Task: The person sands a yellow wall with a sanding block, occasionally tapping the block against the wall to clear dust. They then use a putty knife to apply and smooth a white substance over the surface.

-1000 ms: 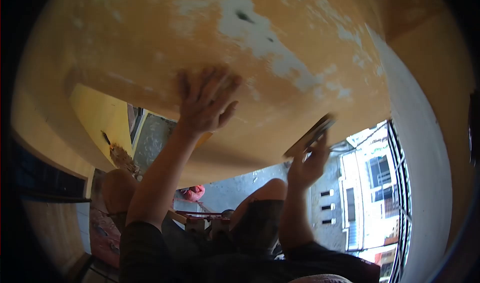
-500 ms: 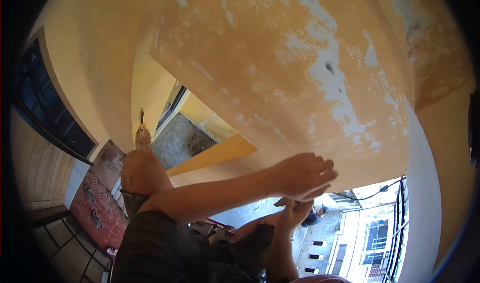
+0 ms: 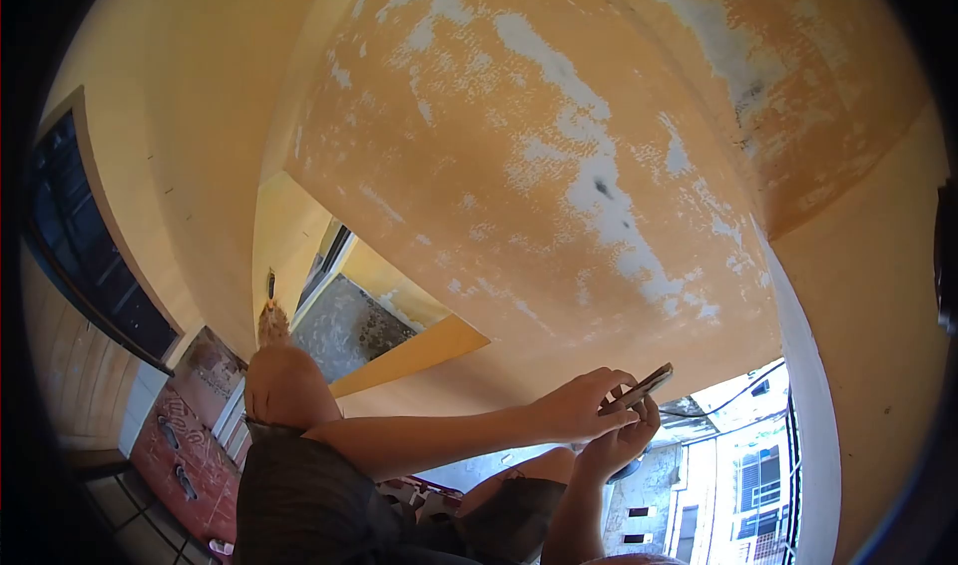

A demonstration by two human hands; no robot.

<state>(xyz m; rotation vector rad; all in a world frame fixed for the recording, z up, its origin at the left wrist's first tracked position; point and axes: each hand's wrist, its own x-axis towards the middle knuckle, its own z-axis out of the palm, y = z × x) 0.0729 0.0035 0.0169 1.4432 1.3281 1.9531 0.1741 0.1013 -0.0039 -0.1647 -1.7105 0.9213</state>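
A thin flat piece (image 3: 647, 383), dark along its upper face and paler along its edge, is held out before the wall; its exact kind cannot be made out. My left hand (image 3: 584, 405) reaches across from the left, its fingers curled against the near end of the piece. Below it, my right hand (image 3: 621, 443) comes up from the bottom with bent fingers on the underside of the same piece. The two hands are close together. Behind them stands an orange-yellow wall (image 3: 449, 256) with whitish patches where the paint is worn away.
My bent knee (image 3: 289, 385) and dark shorts (image 3: 309, 485) are at the lower left. Beyond lie a red floor (image 3: 195, 455) with a pair of sandals (image 3: 186, 482), a wooden door (image 3: 75, 375) and a dark window (image 3: 90, 231). A triangular opening (image 3: 349, 330) cuts the wall. Buildings (image 3: 753, 465) show lower right.
My hands have come up and turned, bringing the flat piece into clear view between them. The view has shifted, so the wall's worn patches sit further left.
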